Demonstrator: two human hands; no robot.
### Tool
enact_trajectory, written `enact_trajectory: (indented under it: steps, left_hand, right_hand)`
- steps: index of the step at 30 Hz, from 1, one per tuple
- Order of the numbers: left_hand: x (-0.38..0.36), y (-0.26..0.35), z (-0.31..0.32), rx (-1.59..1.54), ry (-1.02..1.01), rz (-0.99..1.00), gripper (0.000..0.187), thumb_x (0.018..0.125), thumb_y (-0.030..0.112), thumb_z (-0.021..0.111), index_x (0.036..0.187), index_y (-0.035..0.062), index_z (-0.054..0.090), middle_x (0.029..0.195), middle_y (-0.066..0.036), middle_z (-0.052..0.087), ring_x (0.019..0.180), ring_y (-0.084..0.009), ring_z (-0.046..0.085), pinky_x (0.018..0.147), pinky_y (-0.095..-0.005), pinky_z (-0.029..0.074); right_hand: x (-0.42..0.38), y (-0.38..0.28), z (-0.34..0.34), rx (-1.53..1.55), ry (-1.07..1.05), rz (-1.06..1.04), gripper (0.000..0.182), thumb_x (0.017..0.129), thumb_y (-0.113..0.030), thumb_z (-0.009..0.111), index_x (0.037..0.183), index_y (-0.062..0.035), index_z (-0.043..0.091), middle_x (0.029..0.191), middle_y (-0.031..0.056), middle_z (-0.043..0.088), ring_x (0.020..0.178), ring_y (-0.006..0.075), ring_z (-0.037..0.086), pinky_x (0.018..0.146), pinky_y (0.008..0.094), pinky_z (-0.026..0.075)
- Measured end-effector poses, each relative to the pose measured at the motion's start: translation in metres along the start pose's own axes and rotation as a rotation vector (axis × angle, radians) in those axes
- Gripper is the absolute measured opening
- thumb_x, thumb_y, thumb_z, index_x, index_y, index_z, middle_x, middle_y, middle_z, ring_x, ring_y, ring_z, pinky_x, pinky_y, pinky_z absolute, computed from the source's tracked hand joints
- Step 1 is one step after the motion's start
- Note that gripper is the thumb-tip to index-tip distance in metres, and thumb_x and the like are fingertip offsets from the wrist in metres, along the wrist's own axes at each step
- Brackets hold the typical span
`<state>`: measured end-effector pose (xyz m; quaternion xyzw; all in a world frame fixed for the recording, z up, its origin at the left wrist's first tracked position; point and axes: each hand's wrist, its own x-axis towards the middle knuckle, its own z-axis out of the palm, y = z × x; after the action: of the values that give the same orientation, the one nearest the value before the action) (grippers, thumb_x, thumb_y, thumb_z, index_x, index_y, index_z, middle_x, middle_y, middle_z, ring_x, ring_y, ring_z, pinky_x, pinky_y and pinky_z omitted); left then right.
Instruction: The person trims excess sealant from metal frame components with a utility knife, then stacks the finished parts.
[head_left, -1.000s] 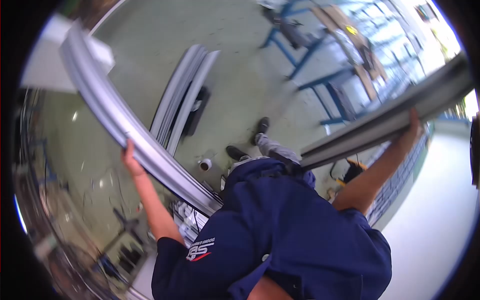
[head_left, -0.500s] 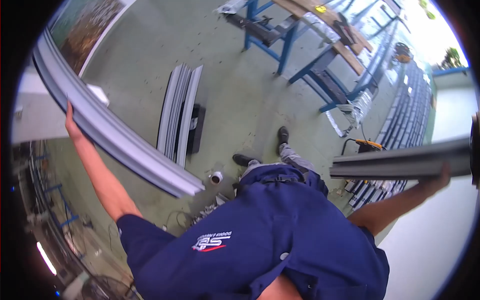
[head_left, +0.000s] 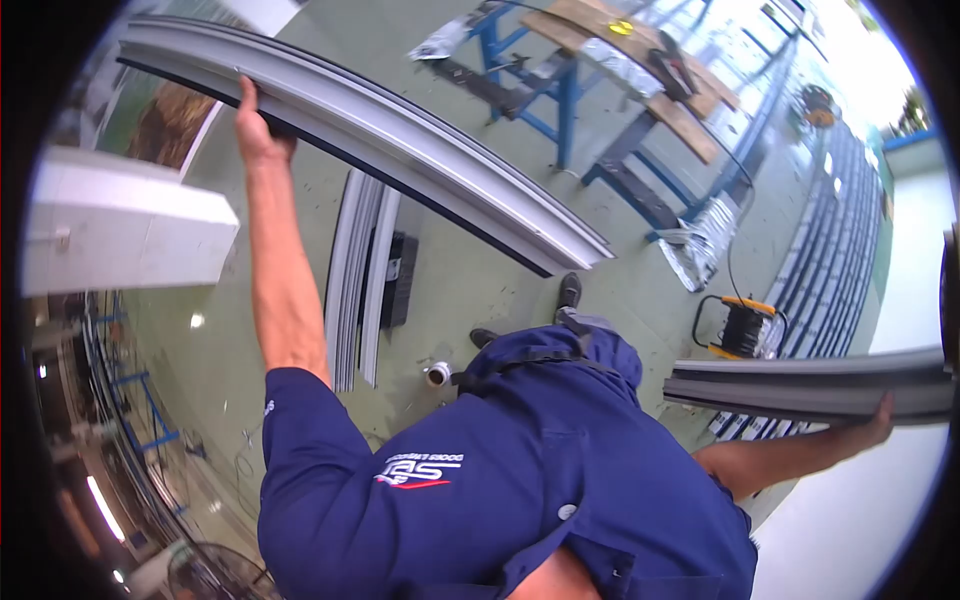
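My left hand (head_left: 262, 135) is raised at the upper left, closed on the lower edge of a long silver-grey metal profile (head_left: 380, 125). This profile slants across the view, down to a cut end just above my feet. At the far right my right hand (head_left: 872, 425) grips a bundle of darker grey profiles (head_left: 810, 388) from below. Its fingers are partly hidden behind the metal. Between the two, several more profiles (head_left: 358, 280) lie on the floor beside a black box (head_left: 402, 280).
Blue trestles (head_left: 567, 110) with wooden boards (head_left: 700, 130) stand ahead. A cable reel (head_left: 745, 325) sits near the right-hand bundle. Long profiles (head_left: 820, 240) lie along the right side. A white block-shaped structure (head_left: 130, 220) juts in at left; a small roll (head_left: 438, 374) is near my feet.
My left hand has swung up and to the right, carrying its profile across in front of me. The bundle in my right hand is slightly lower in view.
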<state>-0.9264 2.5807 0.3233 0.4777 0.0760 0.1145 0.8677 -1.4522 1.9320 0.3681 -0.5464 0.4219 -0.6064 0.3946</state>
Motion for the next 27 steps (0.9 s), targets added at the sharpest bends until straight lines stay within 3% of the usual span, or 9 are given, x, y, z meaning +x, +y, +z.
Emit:
enact_trajectory:
  steps: [3,4,7,12,13,17,19,23,27]
  left_hand:
    - [-0.015,-0.099,0.048,-0.005,-0.160,-0.134,0.064,0.101,0.051,0.064,0.143,0.0032,0.055,0.140,-0.009,0.062,0.129,-0.0286,0.057,0.114,-0.0460,0.042]
    - [-0.029,-0.130,0.071,0.009,-0.184,-0.144,0.068,0.100,0.053,0.064,0.143,0.0017,0.054,0.140,-0.009,0.061,0.130,-0.0278,0.056,0.115,-0.0451,0.041]
    - [-0.066,-0.215,0.128,-0.051,-0.163,-0.238,0.066,0.104,0.047,0.062,0.148,-0.0005,0.050,0.146,-0.010,0.057,0.134,-0.0270,0.053,0.117,-0.0417,0.038]
    - [-0.114,-0.338,0.198,-0.114,-0.283,-0.464,0.062,0.107,0.045,0.057,0.146,-0.0020,0.050,0.142,-0.013,0.060,0.130,-0.0288,0.057,0.113,-0.0434,0.044]
    - [-0.124,-0.349,0.208,-0.108,-0.286,-0.490,0.063,0.107,0.046,0.057,0.146,-0.0024,0.051,0.141,-0.013,0.060,0.130,-0.0290,0.057,0.113,-0.0438,0.044]
    - [-0.134,-0.397,0.228,-0.003,-0.201,-0.513,0.070,0.103,0.051,0.063,0.145,-0.0035,0.052,0.143,-0.014,0.059,0.130,-0.0285,0.056,0.114,-0.0452,0.042]
    - [-0.136,-0.414,0.239,-0.028,-0.186,-0.505,0.074,0.100,0.055,0.064,0.148,0.0001,0.051,0.151,-0.013,0.055,0.137,-0.0290,0.051,0.120,-0.0448,0.035]
    - [-0.133,-0.442,0.248,-0.156,-0.087,-0.465,0.056,0.099,0.041,0.073,0.133,-0.0004,0.057,0.128,-0.016,0.065,0.116,-0.0266,0.063,0.097,-0.0449,0.055]
    - [-0.096,-0.479,0.235,-0.107,-0.012,-0.489,0.067,0.096,0.043,0.077,0.138,-0.0008,0.049,0.135,-0.016,0.061,0.118,-0.0288,0.062,0.098,-0.0478,0.055]
  right_hand:
    - [0.009,0.012,0.004,-0.110,-0.021,-0.126,0.079,0.078,-0.032,0.080,0.137,0.0135,0.055,0.132,0.0257,0.059,0.114,0.0350,0.061,0.099,0.0484,0.050]
    - [0.020,0.022,0.000,-0.089,-0.027,-0.081,0.078,0.078,-0.031,0.079,0.137,0.0138,0.055,0.131,0.0260,0.060,0.113,0.0348,0.061,0.098,0.0479,0.050]
    - [0.047,0.045,-0.014,-0.017,-0.141,0.008,0.072,0.080,-0.026,0.076,0.136,0.0154,0.055,0.126,0.0273,0.062,0.107,0.0344,0.065,0.095,0.0462,0.054]
    - [0.071,0.070,-0.034,-0.226,-0.031,-0.045,0.072,0.080,-0.026,0.078,0.134,0.0150,0.054,0.125,0.0253,0.062,0.106,0.0335,0.063,0.093,0.0448,0.053]
    - [0.066,0.064,-0.036,-0.220,-0.037,-0.039,0.074,0.081,-0.029,0.078,0.135,0.0145,0.054,0.125,0.0253,0.061,0.106,0.0339,0.063,0.090,0.0447,0.054]
    - [0.082,0.103,-0.075,-0.188,-0.080,0.094,0.071,0.082,-0.028,0.077,0.137,0.0128,0.054,0.127,0.0245,0.062,0.107,0.0330,0.064,0.095,0.0441,0.054]
    - [0.065,0.104,-0.067,-0.192,-0.095,0.094,0.071,0.085,-0.027,0.075,0.139,0.0137,0.053,0.134,0.0242,0.060,0.112,0.0323,0.064,0.100,0.0440,0.052]
    - [0.033,0.102,-0.058,-0.236,-0.051,0.158,0.078,0.081,-0.026,0.077,0.143,0.0120,0.050,0.139,0.0254,0.057,0.121,0.0340,0.059,0.106,0.0476,0.047]
    - [0.014,0.098,-0.058,-0.279,0.018,0.290,0.079,0.081,-0.032,0.076,0.143,0.0120,0.050,0.138,0.0261,0.057,0.118,0.0338,0.060,0.103,0.0476,0.048]
